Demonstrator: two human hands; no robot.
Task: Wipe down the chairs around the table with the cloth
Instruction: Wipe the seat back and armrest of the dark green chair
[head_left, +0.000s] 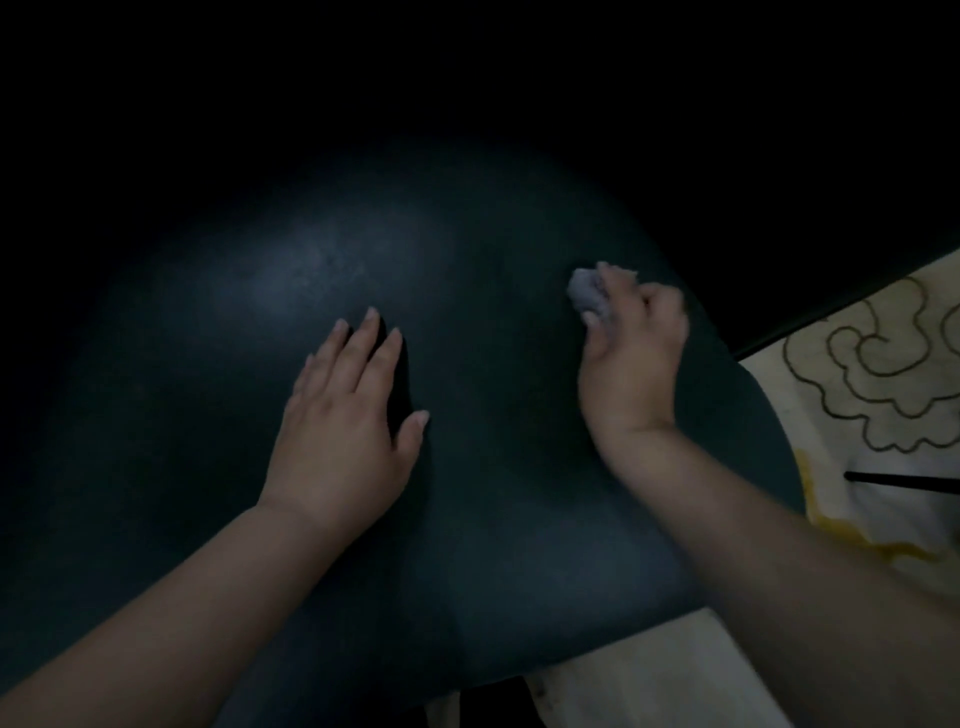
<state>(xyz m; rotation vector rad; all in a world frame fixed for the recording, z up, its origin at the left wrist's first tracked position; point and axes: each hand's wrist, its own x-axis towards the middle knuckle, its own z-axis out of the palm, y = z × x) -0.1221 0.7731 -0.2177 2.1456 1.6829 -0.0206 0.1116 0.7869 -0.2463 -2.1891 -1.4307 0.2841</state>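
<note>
- Your left hand lies flat, palm down, on the dark chair seat; fingers straight and slightly spread, thumb out to the side, nothing held.
- Your right hand is to the right of it and a little farther from you, with the fingers curled round a bunched grey cloth.
- That cloth shows only at the top left of the fist, where it touches the seat near the seat's right edge; the remainder is hidden inside your grip.
- Both forearms come in from the lower edge of the view and cross the near part of the seat.
- Seat finish is dark and smooth, with a pale sheen on its far left portion, beyond your left hand.
- To the right of the seat, a light floor shows, marked with a dark scrolled line pattern; yellow staining is visible lower down, just beside the seat edge.
- A thin dark bar crosses the floor area at the right edge.
- Beyond the seat everything is black; no detail can be made out there.
</note>
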